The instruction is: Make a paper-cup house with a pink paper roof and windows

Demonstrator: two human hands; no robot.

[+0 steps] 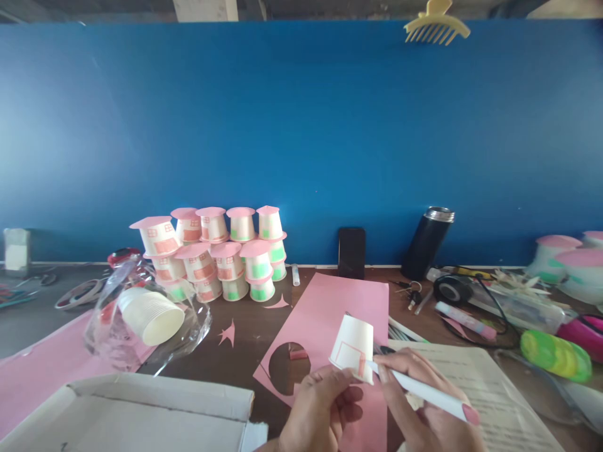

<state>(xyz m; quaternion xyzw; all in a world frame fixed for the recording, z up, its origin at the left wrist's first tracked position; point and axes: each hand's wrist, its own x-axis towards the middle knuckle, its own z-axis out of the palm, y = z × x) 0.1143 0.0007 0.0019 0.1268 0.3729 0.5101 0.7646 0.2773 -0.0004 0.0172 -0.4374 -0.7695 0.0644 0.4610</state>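
Observation:
Between thumb and fingers, my left hand [323,405] grips a white paper cup [354,336] turned upside down. A red rectangle outline is drawn on the cup's side, with its right end partly coloured in. My right hand [424,395] is closed around a white marker [424,390] with a pinkish-red end, and its tip touches the cup at the coloured part. Below both hands lies a sheet of pink paper [343,295] with a round hole cut in it. A small red piece [298,355] shows inside that hole.
Decorated cups [228,260] with pink discs are stacked at the back left. Nearer stand a plastic bag [101,333] of nested cups [151,314] and a white box [155,414]. A phone [351,251], black bottle [426,245], printed sheet [471,389] and green highlighter [556,356] lie rightward.

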